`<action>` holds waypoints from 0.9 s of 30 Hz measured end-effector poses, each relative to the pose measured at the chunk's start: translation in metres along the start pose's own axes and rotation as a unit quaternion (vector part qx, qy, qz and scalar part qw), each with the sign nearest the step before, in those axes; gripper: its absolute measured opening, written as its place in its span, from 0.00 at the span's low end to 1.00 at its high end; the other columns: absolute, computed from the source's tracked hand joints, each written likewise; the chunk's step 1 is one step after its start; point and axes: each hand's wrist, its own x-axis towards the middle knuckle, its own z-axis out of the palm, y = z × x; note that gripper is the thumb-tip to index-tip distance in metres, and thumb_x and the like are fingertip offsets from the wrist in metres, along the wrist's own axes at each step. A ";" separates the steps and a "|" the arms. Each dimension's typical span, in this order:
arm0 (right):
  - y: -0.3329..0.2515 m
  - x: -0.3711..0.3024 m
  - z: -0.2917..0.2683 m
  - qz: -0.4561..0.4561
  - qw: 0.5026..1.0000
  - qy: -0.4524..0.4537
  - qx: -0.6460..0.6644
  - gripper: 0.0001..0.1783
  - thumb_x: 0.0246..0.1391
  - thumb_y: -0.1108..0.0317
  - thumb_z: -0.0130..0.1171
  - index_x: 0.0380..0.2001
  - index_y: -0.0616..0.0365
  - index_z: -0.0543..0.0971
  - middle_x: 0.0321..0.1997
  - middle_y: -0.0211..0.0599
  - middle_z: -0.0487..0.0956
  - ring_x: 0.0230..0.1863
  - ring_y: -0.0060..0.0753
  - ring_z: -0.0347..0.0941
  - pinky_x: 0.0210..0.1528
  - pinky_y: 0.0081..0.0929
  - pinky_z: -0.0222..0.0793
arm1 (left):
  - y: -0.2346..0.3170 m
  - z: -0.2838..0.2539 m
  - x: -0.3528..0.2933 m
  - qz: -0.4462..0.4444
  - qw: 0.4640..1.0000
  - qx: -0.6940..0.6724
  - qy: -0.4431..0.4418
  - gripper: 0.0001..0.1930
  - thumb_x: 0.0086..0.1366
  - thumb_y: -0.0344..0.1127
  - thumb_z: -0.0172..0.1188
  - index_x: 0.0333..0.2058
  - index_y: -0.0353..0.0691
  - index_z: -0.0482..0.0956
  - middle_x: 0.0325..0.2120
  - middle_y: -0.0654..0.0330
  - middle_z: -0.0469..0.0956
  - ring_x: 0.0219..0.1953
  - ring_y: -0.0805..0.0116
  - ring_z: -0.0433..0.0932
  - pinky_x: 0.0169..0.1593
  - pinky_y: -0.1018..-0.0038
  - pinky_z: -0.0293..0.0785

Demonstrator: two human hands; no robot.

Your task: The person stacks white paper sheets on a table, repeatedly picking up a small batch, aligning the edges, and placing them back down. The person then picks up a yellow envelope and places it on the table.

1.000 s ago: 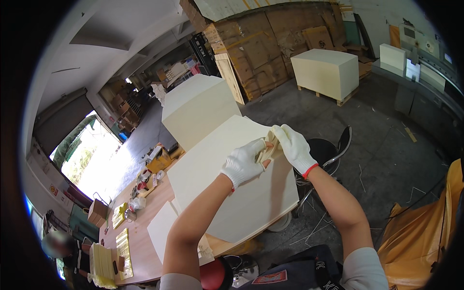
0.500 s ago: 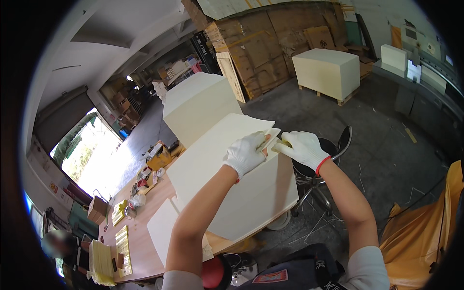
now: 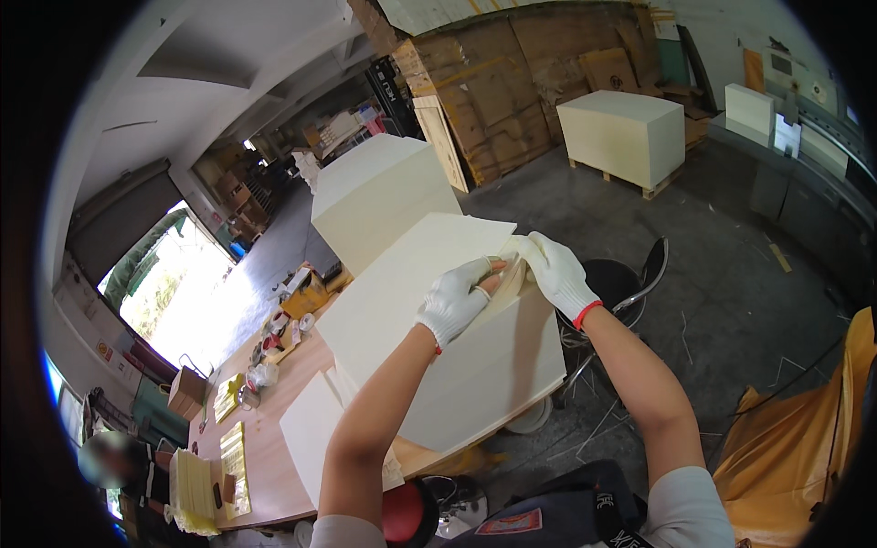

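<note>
In front of me a tall stack of white paper sheets stands on the wooden table. Several sheets are bent up at its near right corner. My right hand, in a white knit glove with a red cuff, is closed around that raised corner. My left hand, in a similar glove with bare fingertips, has its thumb and fingers at the edge of the same sheets, just left of the right hand. Its fingertips pinch there, partly hidden by the bent paper. A smaller pile of white sheets lies left of the stack.
Tape rolls, a cardboard box and yellow packets lie on the table. Behind stands another large paper stack. A black stool is at right. Another person is at far left.
My right hand has moved left and turned over the corner, bending the sheets up. My left hand has shifted slightly down and left along the edge.
</note>
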 end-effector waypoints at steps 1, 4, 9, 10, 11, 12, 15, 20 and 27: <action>0.001 -0.001 0.002 -0.015 1.000 0.019 -0.006 0.31 0.68 0.40 0.40 0.42 0.55 0.80 0.36 0.49 0.82 0.42 0.55 0.78 0.45 0.43 0.69 | 0.008 0.000 -0.002 -0.033 0.999 -0.011 -0.014 0.22 0.66 0.36 0.62 0.58 0.42 0.77 0.46 0.52 0.83 0.48 0.61 0.81 0.53 0.67 0.76; 0.000 -0.004 0.003 -0.035 0.998 0.042 -0.015 0.31 0.68 0.39 0.40 0.43 0.56 0.79 0.36 0.50 0.82 0.42 0.55 0.78 0.45 0.44 0.69 | 0.008 0.000 -0.004 -0.024 1.000 0.009 -0.005 0.23 0.65 0.38 0.64 0.58 0.43 0.78 0.46 0.51 0.83 0.48 0.61 0.81 0.53 0.67 0.75; -0.001 -0.005 0.000 -0.028 0.999 0.024 -0.013 0.30 0.69 0.40 0.39 0.43 0.55 0.79 0.36 0.50 0.82 0.41 0.56 0.78 0.43 0.45 0.69 | 0.008 0.000 -0.004 -0.005 1.000 -0.002 0.019 0.20 0.67 0.38 0.62 0.57 0.43 0.79 0.46 0.50 0.83 0.47 0.60 0.82 0.52 0.66 0.75; -0.003 -0.005 -0.002 -0.019 1.000 0.014 -0.017 0.30 0.69 0.40 0.39 0.43 0.54 0.79 0.35 0.50 0.82 0.41 0.56 0.78 0.43 0.46 0.69 | 0.008 0.002 -0.005 -0.007 0.999 -0.013 0.038 0.19 0.68 0.38 0.62 0.56 0.43 0.79 0.46 0.50 0.83 0.47 0.60 0.82 0.52 0.66 0.75; -0.005 -0.005 -0.002 -0.010 1.000 0.004 -0.021 0.30 0.69 0.40 0.39 0.43 0.54 0.79 0.35 0.50 0.82 0.41 0.56 0.78 0.42 0.46 0.69 | 0.008 0.003 -0.007 -0.010 0.998 -0.023 0.057 0.19 0.68 0.38 0.61 0.56 0.43 0.79 0.46 0.50 0.83 0.47 0.60 0.82 0.52 0.66 0.75; -0.005 -0.005 -0.001 -0.018 0.999 0.007 -0.028 0.29 0.69 0.41 0.39 0.43 0.54 0.79 0.34 0.50 0.82 0.40 0.57 0.78 0.42 0.47 0.69 | 0.003 0.004 -0.006 0.002 0.998 -0.009 0.058 0.18 0.68 0.38 0.61 0.56 0.43 0.79 0.45 0.50 0.83 0.46 0.60 0.82 0.51 0.67 0.76; -0.003 -0.005 0.001 -0.037 0.998 0.018 -0.048 0.28 0.70 0.42 0.38 0.43 0.53 0.78 0.34 0.50 0.82 0.40 0.57 0.78 0.41 0.48 0.69 | -0.005 0.007 -0.002 0.018 0.999 0.022 0.044 0.17 0.69 0.38 0.60 0.54 0.45 0.80 0.38 0.51 0.83 0.41 0.63 0.82 0.47 0.68 0.76; 0.006 -0.004 0.004 -0.053 0.997 0.031 -0.042 0.28 0.70 0.42 0.38 0.43 0.53 0.77 0.34 0.50 0.82 0.39 0.57 0.78 0.41 0.48 0.69 | 0.015 0.000 -0.006 -0.023 0.999 0.035 -0.012 0.19 0.68 0.42 0.62 0.55 0.45 0.81 0.41 0.49 0.84 0.43 0.55 0.83 0.50 0.65 0.76; 0.005 -0.005 0.004 -0.052 0.997 0.041 -0.047 0.28 0.70 0.41 0.38 0.43 0.53 0.77 0.34 0.50 0.82 0.39 0.57 0.78 0.41 0.48 0.69 | 0.007 0.003 -0.005 -0.002 1.000 -0.010 0.004 0.17 0.67 0.36 0.63 0.54 0.43 0.81 0.25 0.60 0.78 0.26 0.73 0.75 0.36 0.71 0.74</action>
